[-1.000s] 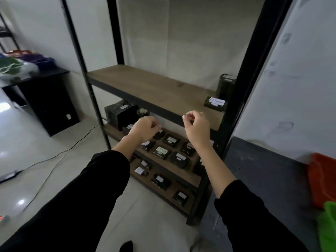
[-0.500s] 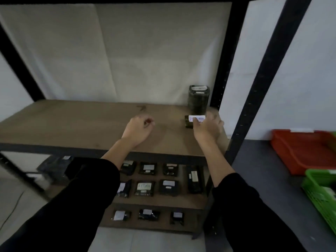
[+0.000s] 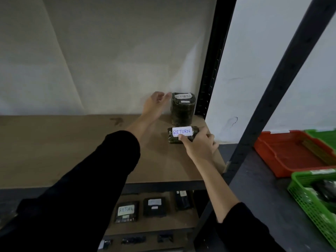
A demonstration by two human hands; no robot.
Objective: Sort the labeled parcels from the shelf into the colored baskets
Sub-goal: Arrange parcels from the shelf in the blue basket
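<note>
Pale wall backs a black metal rack (image 3: 209,73) whose brown wooden shelf (image 3: 72,146) has a matte, faintly grained board with a dark smudge near the middle. Two parcels sit at the shelf's far right corner.

The flat parcel (image 3: 172,138) lies on its side near the right edge, a small dark block in glossy, crinkled wrap with a white paper label reading RETURN in blue. The right hand (image 3: 199,145) grips it from the near right: the thumb presses on the label's lower edge and the fingers curl round the right end.

Just behind it the tall parcel (image 3: 182,110) stands upright against the rack post, a rounded dark bundle in the same shiny wrap, with a white label on top too blurred to read surely. The left hand (image 3: 156,104) is beside its left face, fingers spread and relaxed, holding nothing; whether a fingertip touches the wrap cannot be told. Both arms wear black sleeves.

On the lower shelf (image 3: 163,222) lie more dark flat parcels with white labels, one reading RETURN (image 3: 126,210).

To the right, on a dark grey table (image 3: 254,188), a red plastic basket (image 3: 291,151) sits shallow and smooth-walled, and nearer is a green basket (image 3: 312,202) with lattice walls and dark wrapped things inside.
</note>
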